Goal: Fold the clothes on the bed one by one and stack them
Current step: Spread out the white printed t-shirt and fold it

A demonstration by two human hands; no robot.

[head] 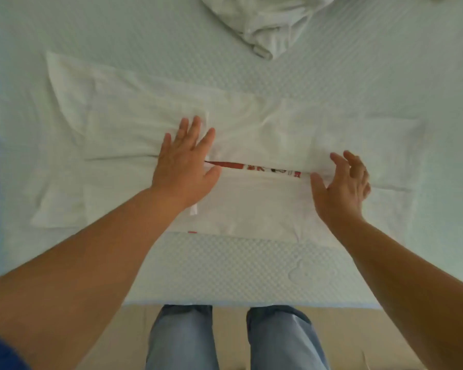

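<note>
A white T-shirt (251, 129) lies spread across the bed, its far and near halves folded in toward the middle. A thin strip of red print shows in the gap between the two folds. My left hand (183, 166) lies flat on the shirt with straight, spread fingers, pressing the cloth at the left end of that gap. My right hand (342, 186) hovers at the right end of the gap with loosely curled fingers, its thumb and fingertips touching the fold edge; it holds nothing that I can see. A crumpled white garment (265, 25) lies at the far side of the bed.
The bed (238, 271) has a pale textured cover and its near edge runs just in front of my legs in blue jeans. A beige floor shows below the edge. A dark strip borders the bed on the left.
</note>
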